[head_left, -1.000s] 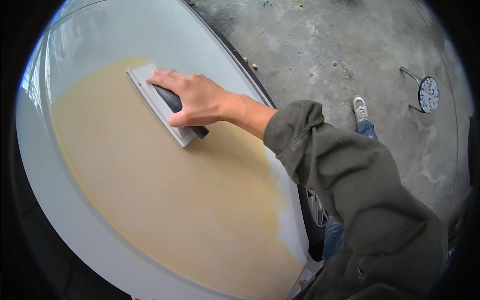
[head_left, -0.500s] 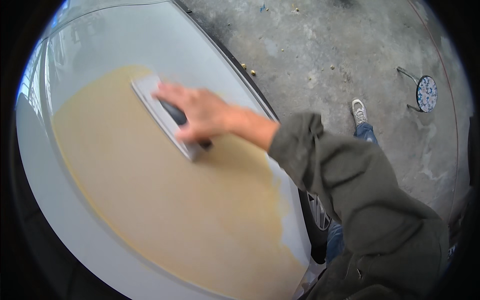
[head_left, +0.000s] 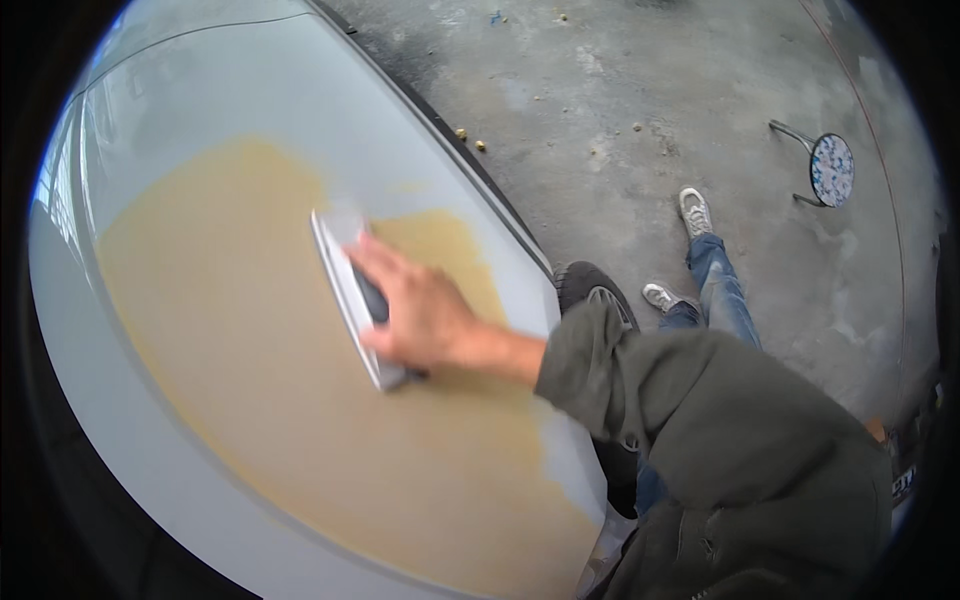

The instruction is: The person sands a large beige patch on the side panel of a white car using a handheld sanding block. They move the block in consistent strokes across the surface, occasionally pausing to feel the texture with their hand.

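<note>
My right hand (head_left: 425, 315) grips the dark handle of a long, pale grey sanding block (head_left: 350, 300). Thumb and fingers wrap around it from both sides. The block lies flat against a tan and yellow patch of what looks like body filler (head_left: 270, 370) on a white car panel (head_left: 255, 70). The patch is smooth tan in the middle and yellower along its borders. A dark green sleeve (head_left: 700, 400) covers my right arm, its cuff stopping short of the wrist. My left hand is out of the picture.
A wheel (head_left: 590, 285) juts out beside the panel, partly behind my sleeve. Legs in jeans with light sneakers (head_left: 695, 212) stand on the grey concrete floor (head_left: 560, 75). Farther right is a stool (head_left: 832, 170) with a patterned round seat. Small yellowish bits (head_left: 481, 146) lie near the car.
My right hand and the sanding block have moved down and slightly right across the patch, and the block stands steeper. A second sneaker and more of the wheel now show.
</note>
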`<control>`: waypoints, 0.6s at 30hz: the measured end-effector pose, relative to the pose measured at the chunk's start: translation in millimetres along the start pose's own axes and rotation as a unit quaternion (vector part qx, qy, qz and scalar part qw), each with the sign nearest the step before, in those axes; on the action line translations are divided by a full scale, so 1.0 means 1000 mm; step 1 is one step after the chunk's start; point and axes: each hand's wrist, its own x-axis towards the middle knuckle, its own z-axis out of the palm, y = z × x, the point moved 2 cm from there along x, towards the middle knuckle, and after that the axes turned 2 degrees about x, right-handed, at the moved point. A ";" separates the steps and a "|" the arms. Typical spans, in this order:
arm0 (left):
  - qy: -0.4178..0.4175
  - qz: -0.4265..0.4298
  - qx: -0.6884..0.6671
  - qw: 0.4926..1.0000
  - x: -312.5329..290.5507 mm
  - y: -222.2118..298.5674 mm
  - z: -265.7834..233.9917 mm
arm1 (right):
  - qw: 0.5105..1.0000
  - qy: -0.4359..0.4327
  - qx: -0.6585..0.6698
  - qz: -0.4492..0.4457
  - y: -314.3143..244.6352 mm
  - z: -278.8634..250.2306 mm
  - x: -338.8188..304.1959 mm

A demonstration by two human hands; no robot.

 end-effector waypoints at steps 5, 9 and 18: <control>-0.013 0.004 0.002 1.000 -0.002 0.001 -0.003 | 0.990 -0.133 0.021 0.043 -0.048 0.005 -0.144; -0.016 0.011 0.004 1.000 0.002 0.005 -0.004 | 0.998 -0.039 -0.009 0.049 0.024 -0.003 -0.072; -0.018 0.008 0.013 1.000 -0.001 0.005 -0.003 | 0.990 -0.122 -0.005 0.072 -0.035 0.008 -0.153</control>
